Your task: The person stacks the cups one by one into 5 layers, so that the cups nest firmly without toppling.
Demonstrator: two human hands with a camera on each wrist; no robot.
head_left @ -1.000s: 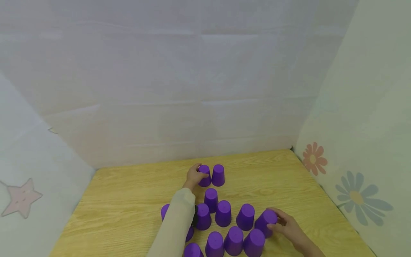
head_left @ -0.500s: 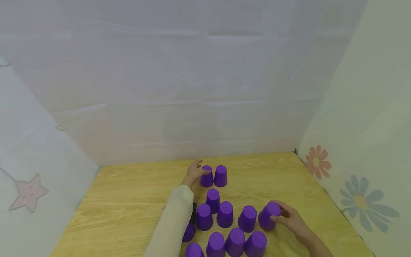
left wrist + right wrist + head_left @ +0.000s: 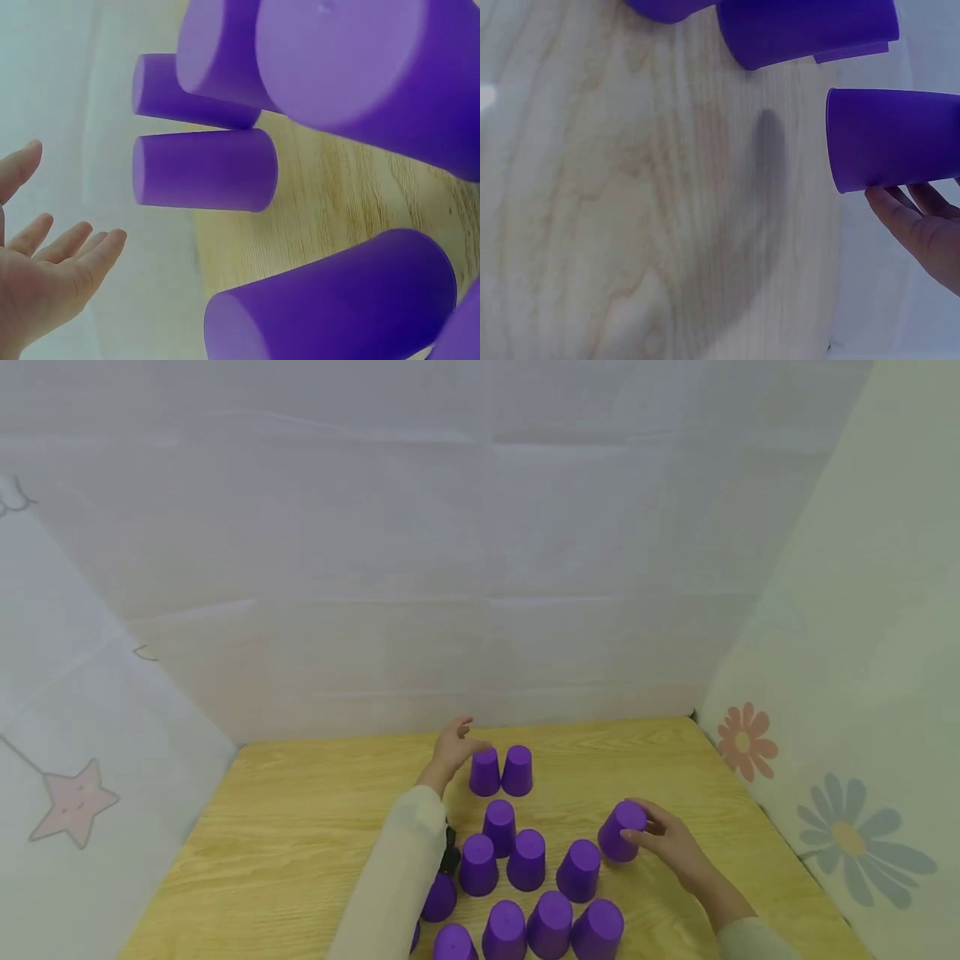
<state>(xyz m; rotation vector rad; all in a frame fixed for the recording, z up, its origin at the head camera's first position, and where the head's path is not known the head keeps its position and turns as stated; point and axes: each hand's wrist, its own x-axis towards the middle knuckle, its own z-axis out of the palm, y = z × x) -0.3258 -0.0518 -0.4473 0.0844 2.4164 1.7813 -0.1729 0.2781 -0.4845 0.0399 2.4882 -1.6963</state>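
Note:
My right hand (image 3: 675, 847) grips an upside-down purple cup (image 3: 617, 831) by its side, thumb in front and fingers behind. In the right wrist view this cup (image 3: 892, 139) hangs above the table, its open rim facing down toward the wood. At the back, a pair of upside-down cups stands side by side, a left one (image 3: 485, 774) and a right one (image 3: 517, 772). My left hand (image 3: 453, 750) hovers beside the left one, near its top. The left wrist view has the left hand (image 3: 60, 277) with fingers spread and nothing in them.
Several more inverted purple cups stand in the middle, among them one behind (image 3: 499, 827) and one at the right (image 3: 578, 870). A front row includes a cup (image 3: 550, 927) near the lower edge. The wooden table (image 3: 300, 827) meets a white back curtain (image 3: 480, 643).
My left hand has let go of the back left cup and risen slightly. The right hand has lifted its cup away from the cup beside it, moving it farther back.

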